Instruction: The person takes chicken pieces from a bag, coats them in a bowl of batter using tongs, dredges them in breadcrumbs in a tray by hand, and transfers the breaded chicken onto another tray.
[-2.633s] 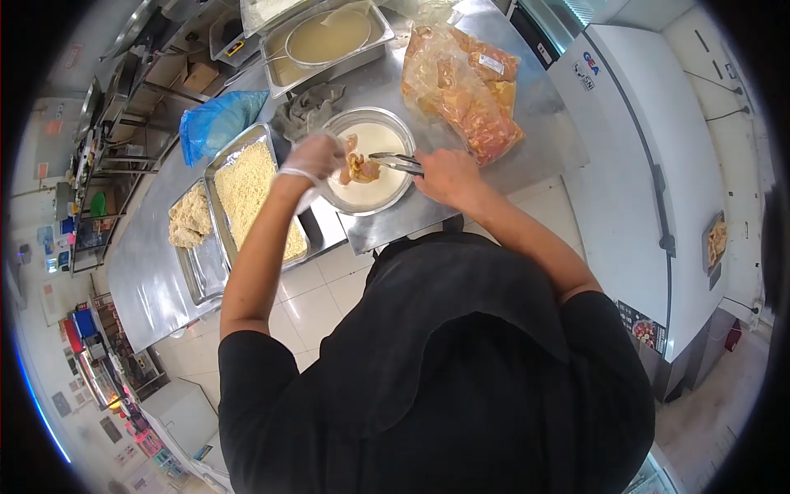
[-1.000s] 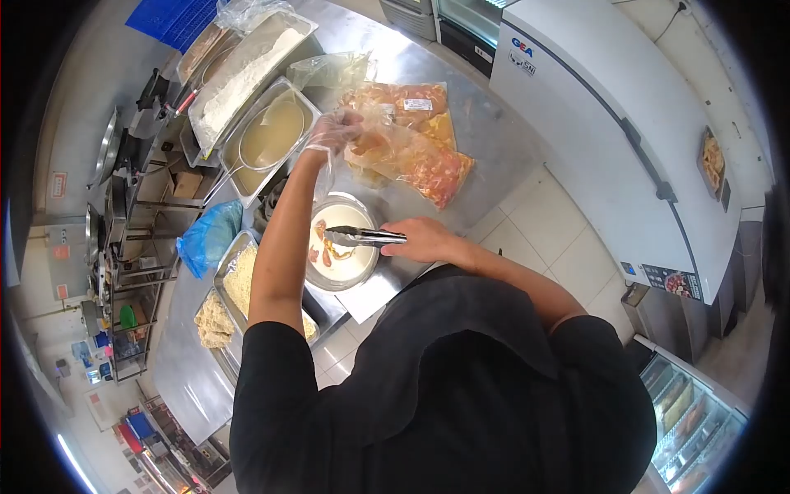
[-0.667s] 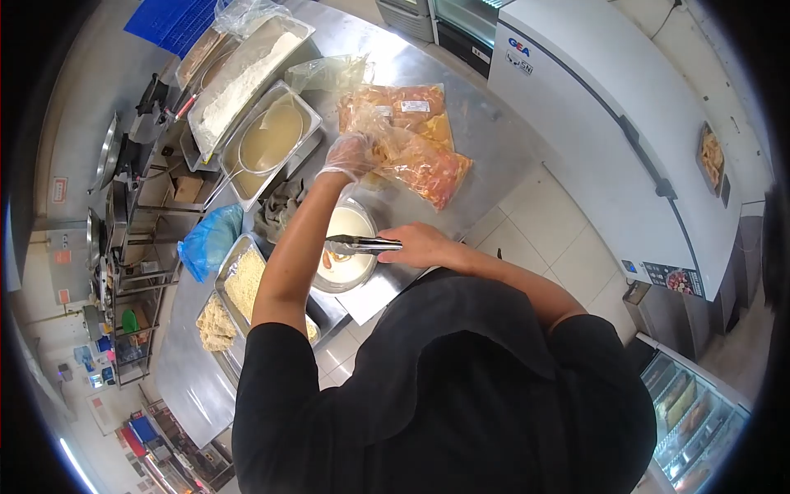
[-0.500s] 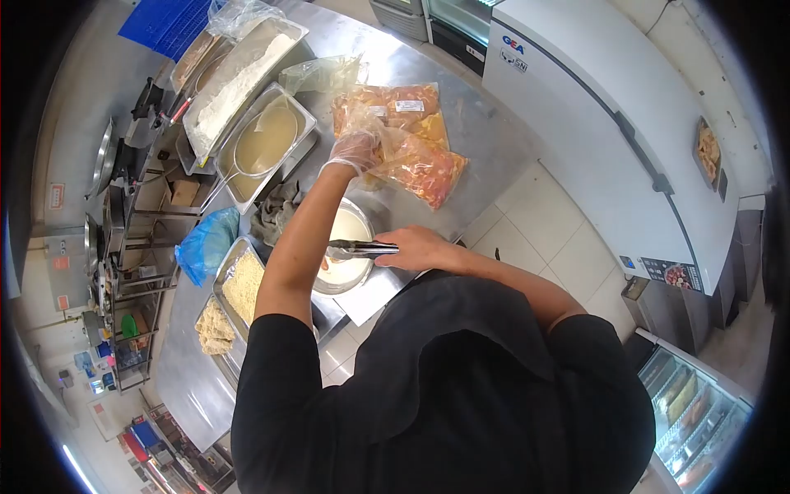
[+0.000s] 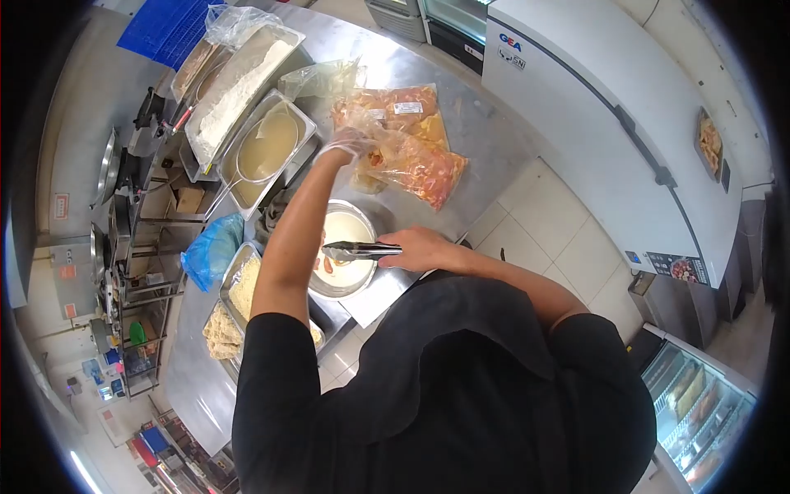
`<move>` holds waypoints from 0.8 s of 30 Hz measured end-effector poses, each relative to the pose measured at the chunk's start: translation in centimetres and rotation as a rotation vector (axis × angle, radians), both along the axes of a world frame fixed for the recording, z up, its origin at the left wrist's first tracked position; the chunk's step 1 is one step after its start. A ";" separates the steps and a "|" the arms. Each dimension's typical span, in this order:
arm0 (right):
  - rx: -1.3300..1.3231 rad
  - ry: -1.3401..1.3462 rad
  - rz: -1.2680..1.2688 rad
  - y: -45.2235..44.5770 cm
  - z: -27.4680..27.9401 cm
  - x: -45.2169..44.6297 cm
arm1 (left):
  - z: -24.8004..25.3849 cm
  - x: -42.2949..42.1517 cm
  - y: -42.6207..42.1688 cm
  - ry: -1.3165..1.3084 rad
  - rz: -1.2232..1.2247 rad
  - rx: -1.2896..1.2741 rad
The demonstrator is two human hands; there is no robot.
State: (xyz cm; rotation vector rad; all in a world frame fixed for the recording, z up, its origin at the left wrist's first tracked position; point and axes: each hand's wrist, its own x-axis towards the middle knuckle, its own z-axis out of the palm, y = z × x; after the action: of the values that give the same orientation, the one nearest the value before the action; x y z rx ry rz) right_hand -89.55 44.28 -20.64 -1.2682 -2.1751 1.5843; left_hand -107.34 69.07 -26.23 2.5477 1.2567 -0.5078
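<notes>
My left hand (image 5: 350,142), in a clear plastic glove, is at the opening of a clear bag of raw meat (image 5: 424,169); its fingertips are hidden by the plastic. A second bag of meat (image 5: 411,107) with a white label lies just behind. My bare right hand (image 5: 418,249) is closed round metal tongs (image 5: 362,249). The tongs lie over a round metal bowl (image 5: 372,216) of white liquid, where a few pieces of meat show near their tips.
Left of the bowl are a grey cloth (image 5: 267,218), a blue bag (image 5: 211,253) and trays of crumbs (image 5: 244,288) and coated pieces (image 5: 220,333). Behind stand a pan of cloudy liquid with a strainer (image 5: 267,148) and a flour tray (image 5: 243,90). A white freezer (image 5: 592,123) is at right.
My left hand has moved from over the bowl to the bag of meat behind it. My right hand still holds the tongs at the bowl. The view has shifted.
</notes>
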 end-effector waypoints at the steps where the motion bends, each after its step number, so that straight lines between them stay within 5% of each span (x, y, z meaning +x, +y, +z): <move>1: 0.004 -0.001 0.002 0.0 -0.1 -0.2 | 0.7 1.3 -1.4 -0.143 0.272 -0.062; 5: 0.014 -0.022 0.017 -0.1 0.1 -0.5 | -9.0 1.6 1.3 -0.188 0.302 0.035; 12: 0.019 -0.028 0.026 0.0 0.1 0.2 | 3.1 3.2 -3.6 0.118 0.056 0.132; 14: 0.022 0.000 0.000 0.1 0.2 0.3 | 7.5 0.5 -5.1 -0.403 0.454 -0.201; 17: 0.022 0.017 -0.010 0.3 0.5 0.4 | 6.5 -4.8 -5.9 -0.762 0.620 -0.290; 24: 0.034 -0.015 0.053 1.4 1.6 1.0 | 9.1 -10.6 -11.6 -1.189 0.849 -0.589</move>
State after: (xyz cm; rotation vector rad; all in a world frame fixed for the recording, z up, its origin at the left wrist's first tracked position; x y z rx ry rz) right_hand -88.52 45.70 -19.06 -1.2264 -2.2523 1.5555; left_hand -117.99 57.46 -17.15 1.1785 1.2066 0.6426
